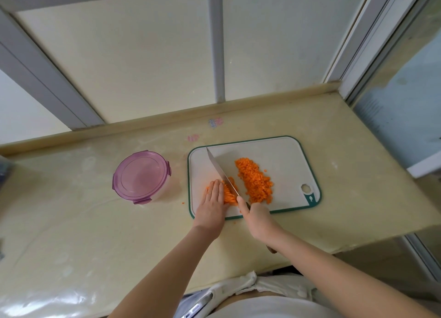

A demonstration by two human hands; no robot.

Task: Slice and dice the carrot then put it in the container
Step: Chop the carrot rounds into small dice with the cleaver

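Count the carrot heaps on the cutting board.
2. A diced heap right of the knife; uncut strips partly under the left hand, left of the blade. More may hide beneath that hand.

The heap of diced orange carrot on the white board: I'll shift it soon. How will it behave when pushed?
The heap of diced orange carrot is loose small bits, so it will probably spread rather than slide whole. One orange crumb already lies off the green-rimmed white cutting board, so strays seem likely.

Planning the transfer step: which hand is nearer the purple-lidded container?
Left. The left hand presses carrot strips right of the container; the right hand grips the knife farther right.
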